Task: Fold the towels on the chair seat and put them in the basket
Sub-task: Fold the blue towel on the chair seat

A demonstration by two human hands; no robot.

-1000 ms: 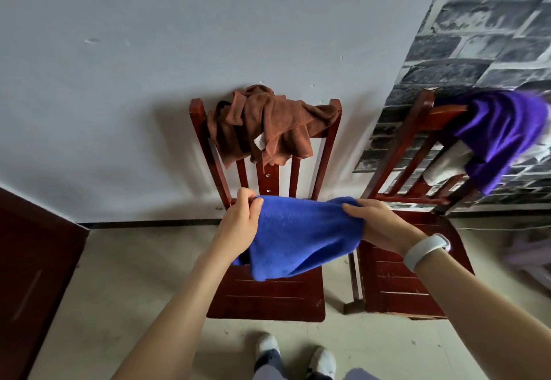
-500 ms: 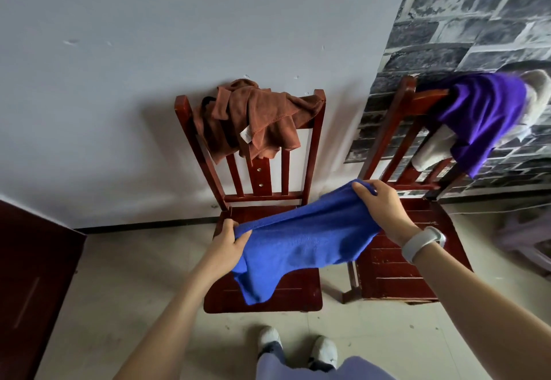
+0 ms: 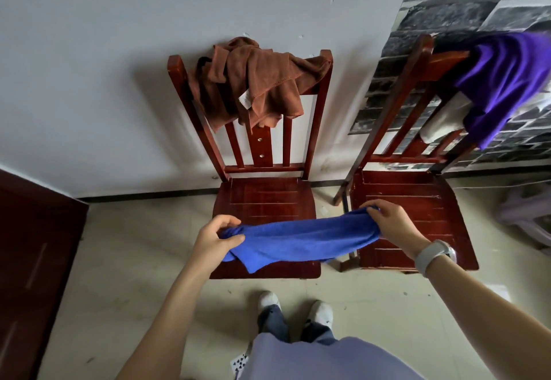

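Pale floor tiles and a plain grey wall frame two dark red wooden chairs. I hold a blue towel (image 3: 301,239) stretched above the front of the near chair's seat (image 3: 265,197). My left hand (image 3: 213,238) pinches one end between thumb and curled fingers; my right hand (image 3: 390,226) grips the other end, fingers curled round it. A brown towel (image 3: 256,81) is draped over that chair's back. A purple cloth (image 3: 504,81) hangs on the second chair (image 3: 411,197) to the right.

head view looks steeply down from standing height, facing two chairs (image 3: 265,200) against a wall.
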